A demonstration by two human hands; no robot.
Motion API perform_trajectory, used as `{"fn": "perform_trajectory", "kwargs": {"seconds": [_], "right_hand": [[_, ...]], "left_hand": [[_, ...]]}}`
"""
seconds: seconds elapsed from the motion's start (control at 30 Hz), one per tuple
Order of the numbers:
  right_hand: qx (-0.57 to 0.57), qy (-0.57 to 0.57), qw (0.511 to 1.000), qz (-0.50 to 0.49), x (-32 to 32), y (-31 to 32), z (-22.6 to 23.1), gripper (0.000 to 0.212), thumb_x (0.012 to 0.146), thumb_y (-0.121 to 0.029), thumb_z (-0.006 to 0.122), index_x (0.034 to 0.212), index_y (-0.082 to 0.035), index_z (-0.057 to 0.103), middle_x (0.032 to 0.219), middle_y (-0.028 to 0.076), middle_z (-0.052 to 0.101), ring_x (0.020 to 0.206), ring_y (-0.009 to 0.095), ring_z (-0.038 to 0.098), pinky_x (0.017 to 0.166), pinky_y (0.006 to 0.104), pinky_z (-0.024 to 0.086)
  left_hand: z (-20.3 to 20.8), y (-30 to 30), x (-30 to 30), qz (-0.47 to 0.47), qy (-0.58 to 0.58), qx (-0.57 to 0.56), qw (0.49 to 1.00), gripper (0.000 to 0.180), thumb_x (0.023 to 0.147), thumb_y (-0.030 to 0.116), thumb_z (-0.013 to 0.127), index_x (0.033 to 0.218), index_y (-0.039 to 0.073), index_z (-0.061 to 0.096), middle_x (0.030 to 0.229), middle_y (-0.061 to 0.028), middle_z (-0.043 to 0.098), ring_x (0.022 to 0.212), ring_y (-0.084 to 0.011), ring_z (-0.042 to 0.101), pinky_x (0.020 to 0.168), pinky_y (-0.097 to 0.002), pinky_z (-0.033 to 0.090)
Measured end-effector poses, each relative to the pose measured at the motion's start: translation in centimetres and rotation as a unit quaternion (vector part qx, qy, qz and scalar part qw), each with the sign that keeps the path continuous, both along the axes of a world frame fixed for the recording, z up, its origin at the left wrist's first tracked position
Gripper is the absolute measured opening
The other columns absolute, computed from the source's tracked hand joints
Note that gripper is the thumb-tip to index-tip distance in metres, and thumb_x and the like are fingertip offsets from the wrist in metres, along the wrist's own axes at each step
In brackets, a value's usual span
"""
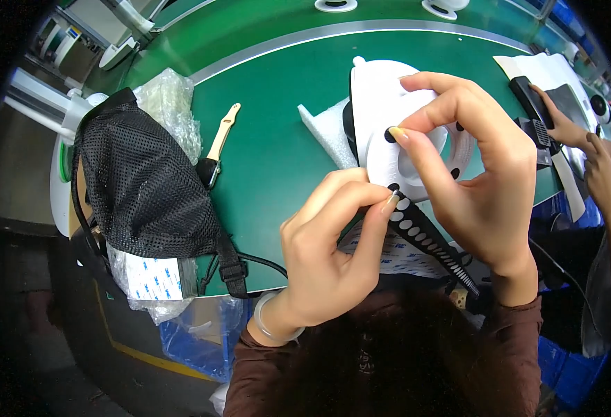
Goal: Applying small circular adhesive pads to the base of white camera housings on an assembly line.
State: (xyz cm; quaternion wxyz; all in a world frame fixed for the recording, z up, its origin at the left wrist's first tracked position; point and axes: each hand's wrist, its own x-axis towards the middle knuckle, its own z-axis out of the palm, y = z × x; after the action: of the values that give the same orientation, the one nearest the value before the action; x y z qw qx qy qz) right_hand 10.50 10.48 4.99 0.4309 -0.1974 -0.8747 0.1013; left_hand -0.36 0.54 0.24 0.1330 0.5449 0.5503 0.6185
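A white rounded device [382, 78] with a ring-shaped part [386, 167] sits in front of me. Small black round pads [455, 173] are on the ring. My right hand [486, 153] has thumb and index finger closed at a black pad near the ring's left side, while another fingertip rests on the white shell. Below it, my left hand [336, 236] pinches the upper end of a black strip [427, 233] with a row of white ovals, close to the ring's lower edge. The strip slants down to the right. What lies under my left fingertips is partly hidden.
A black mesh bag [142, 181], clear plastic wrap [170, 108] and a cream-handled brush [223, 132] are at left. White foam [331, 132] lies beside the device. Patterned sheets [406, 256] lie near the table edge. At right, another person's hands [583, 149] work by a black device [531, 104].
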Motion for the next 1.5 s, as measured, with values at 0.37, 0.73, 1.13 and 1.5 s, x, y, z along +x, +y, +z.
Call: {"fn": "perform_trajectory", "kwargs": {"seconds": [0.37, 0.73, 1.13, 1.5], "right_hand": [[-0.3, -0.053, 0.946, 0.109, 0.4, 1.3, 1.2, 0.018, 0.071, -0.009, 0.068, 0.078, 0.001, 0.054, 0.068, -0.001, 0.049, 0.062, 0.003, 0.042, 0.054, 0.0165, 0.032], [-0.312, -0.225, 0.91, 0.153, -3.7, 7.6, 6.6, 0.021, 0.073, -0.017, 0.07, 0.077, 0.002, 0.062, 0.065, 0.003, 0.058, 0.053, 0.005, 0.052, 0.043, 0.0179, 0.04], [0.27, -0.124, 0.951, 0.082, -23.5, 19.9, -3.0, 0.005, 0.069, -0.013, 0.055, 0.073, -0.011, 0.059, 0.074, 0.008, 0.058, 0.062, 0.026, 0.062, 0.052, 0.0377, 0.05], [0.17, -0.3, 0.937, 0.053, -19.0, 29.4, -9.1, 0.023, 0.074, -0.009, 0.05, 0.087, -0.017, 0.067, 0.09, 0.008, 0.064, 0.08, 0.026, 0.063, 0.07, 0.0378, 0.05]], "left_hand": [[0.3, -0.4, -0.2, -0.016, 0.012, -0.017, 1.0, 0.004, 0.075, -0.002, 0.061, 0.079, 0.0, 0.059, 0.078, -0.01, 0.058, 0.063, -0.0194, 0.058, 0.057, -0.0245, 0.045], [1.1, -1.4, -3.0, -0.008, 0.077, -0.035, 0.996, 0.007, 0.072, -0.006, 0.061, 0.078, -0.002, 0.061, 0.107, -0.0194, 0.057, 0.088, -0.0228, 0.061, 0.074, -0.0286, 0.046], [-0.1, -5.0, -4.0, -0.12, -0.163, -0.199, 0.959, 0.01, 0.082, -0.006, 0.049, 0.085, -0.005, 0.058, 0.106, -0.021, 0.057, 0.09, -0.026, 0.06, 0.081, -0.0346, 0.046], [-0.3, -4.3, -3.2, -0.128, -0.189, -0.165, 0.96, 0.008, 0.076, -0.01, 0.053, 0.079, -0.007, 0.059, 0.089, -0.0189, 0.062, 0.077, -0.0218, 0.061, 0.071, -0.0284, 0.047]]}}
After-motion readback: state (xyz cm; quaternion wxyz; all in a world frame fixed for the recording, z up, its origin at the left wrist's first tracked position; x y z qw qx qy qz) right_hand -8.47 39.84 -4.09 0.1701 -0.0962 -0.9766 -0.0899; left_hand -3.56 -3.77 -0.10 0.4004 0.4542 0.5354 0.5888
